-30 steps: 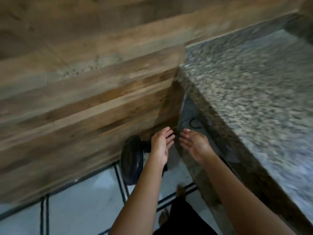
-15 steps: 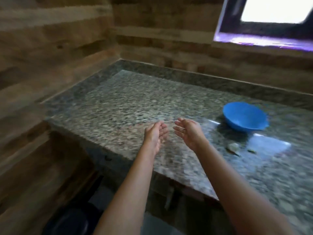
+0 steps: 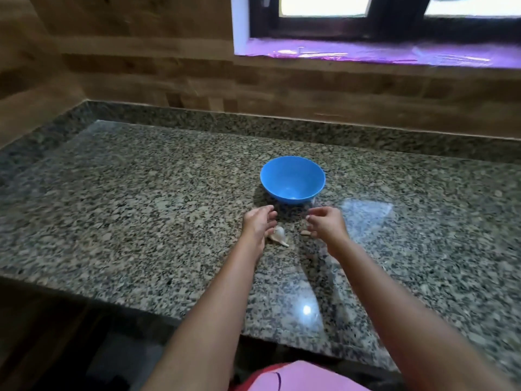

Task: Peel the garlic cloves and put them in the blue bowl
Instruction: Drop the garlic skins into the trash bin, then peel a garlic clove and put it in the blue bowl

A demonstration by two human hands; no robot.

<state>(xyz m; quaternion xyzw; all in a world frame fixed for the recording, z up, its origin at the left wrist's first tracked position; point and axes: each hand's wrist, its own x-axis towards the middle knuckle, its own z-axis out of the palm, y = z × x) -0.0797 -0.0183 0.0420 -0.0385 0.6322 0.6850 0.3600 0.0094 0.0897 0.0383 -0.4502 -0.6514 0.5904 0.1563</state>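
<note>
Two empty, loosely spread hands, left [image 3: 258,222] and right [image 3: 327,223], hover just in front of the blue bowl [image 3: 292,179] on a speckled granite counter [image 3: 141,210], garlic [image 3: 278,235] lying between them, beneath a wood-panelled wall [image 3: 141,66] and window [image 3: 380,15].

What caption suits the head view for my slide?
Both hands, left hand and right hand, reach toward garlic before the blue bowl on a granite counter.

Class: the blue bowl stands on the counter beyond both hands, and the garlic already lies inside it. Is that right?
Not quite. The head view shows the bowl beyond both hands, but the garlic lies on the counter, near the left hand, not inside the bowl.
</note>
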